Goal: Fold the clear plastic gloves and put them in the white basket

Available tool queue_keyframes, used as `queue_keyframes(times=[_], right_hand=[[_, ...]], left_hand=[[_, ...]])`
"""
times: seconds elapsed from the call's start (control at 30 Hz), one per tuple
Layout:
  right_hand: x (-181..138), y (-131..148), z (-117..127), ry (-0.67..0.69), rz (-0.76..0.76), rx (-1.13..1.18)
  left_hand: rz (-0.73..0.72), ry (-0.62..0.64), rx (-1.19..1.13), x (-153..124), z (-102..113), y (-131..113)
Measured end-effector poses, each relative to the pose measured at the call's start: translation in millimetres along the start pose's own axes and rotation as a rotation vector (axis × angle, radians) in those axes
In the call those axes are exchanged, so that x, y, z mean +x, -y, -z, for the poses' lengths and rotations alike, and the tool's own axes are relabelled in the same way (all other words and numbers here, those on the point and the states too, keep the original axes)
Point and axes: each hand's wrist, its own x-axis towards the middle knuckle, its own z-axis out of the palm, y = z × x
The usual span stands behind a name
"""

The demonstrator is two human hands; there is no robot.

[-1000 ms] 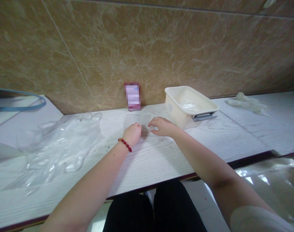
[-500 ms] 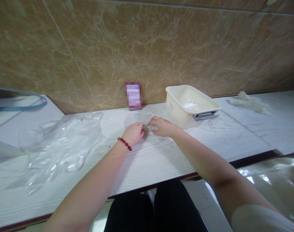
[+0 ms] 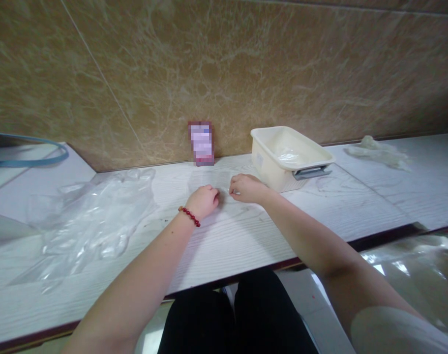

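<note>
Over the white wood-grain tabletop, my left hand [image 3: 204, 200] is closed, with thumb and fingertips pinched together at the near edge of a thin clear plastic bag [image 3: 205, 181]. A red bead bracelet [image 3: 189, 216] circles that wrist. Just across a small gap, my right hand [image 3: 246, 189] is closed too, its fingertips pinching the same see-through plastic. The bag lies flat beyond the hands and is hard to make out against the table. To the right of my right hand stands a cream plastic bin [image 3: 271, 169] with clear plastic inside.
Several clear plastic bags [image 3: 98, 221] lie spread at the left. A pixelated phone-like object [image 3: 201, 143] leans on the marble wall. Crumpled plastic [image 3: 378, 151] lies at the far right. A blue strap [image 3: 35, 161] loops at the left edge. The table's front edge crosses before my knees.
The right hand's fingers have closed from a spread pose into a pinch and moved slightly. My left hand has stayed nearly in place. The whole view has shifted a little.
</note>
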Motion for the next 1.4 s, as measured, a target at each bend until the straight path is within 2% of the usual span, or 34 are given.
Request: queue_keyframes(times=[0.17,0.33,0.5,0.7,0.87,1.0,1.13,1.2,1.3,1.4], right_hand=[[2.1,-2.6,-5.6,0.006,0.004,0.011],[2.5,-8.2,-7.3,-0.022,0.046,0.108],[3.0,-8.7,-6.1,-0.103,0.044,0.137],[5.1,-5.1,-7.2,-0.132,0.039,0.144],[5.8,-4.5,-8.3,-0.240,0.037,0.167],[5.6,-4.0,-6.7,-0.318,0.040,0.187],[5.3,-4.4,-6.2,-0.322,0.060,0.242],[5.3,-4.8,-7.1,-0.352,0.072,0.314],[6.8,-5.9,-10.4,-0.510,0.026,0.571],[11.9,-8.7,-15.4,-0.676,-0.164,0.988]], left_hand=[[-0.006,-0.014,0.002,-0.1,-0.8,-0.4],[0.047,-0.027,-0.045,-0.2,-3.4,-1.2],[0.128,-0.161,-0.052,4.4,-7.1,-3.4],[0.108,-0.099,-0.041,11.6,-13.5,-4.6],[0.112,-0.073,-0.039,11.7,-12.5,-3.8],[0.110,-0.077,-0.042,11.8,-10.7,-4.0],[0.099,-0.087,-0.090,13.5,-12.8,-3.4],[0.120,-0.088,-0.165,14.3,-13.5,-1.3],[0.216,-0.115,-0.415,13.0,-8.9,3.3],[0.331,-0.157,-0.952,5.5,6.7,6.2]])
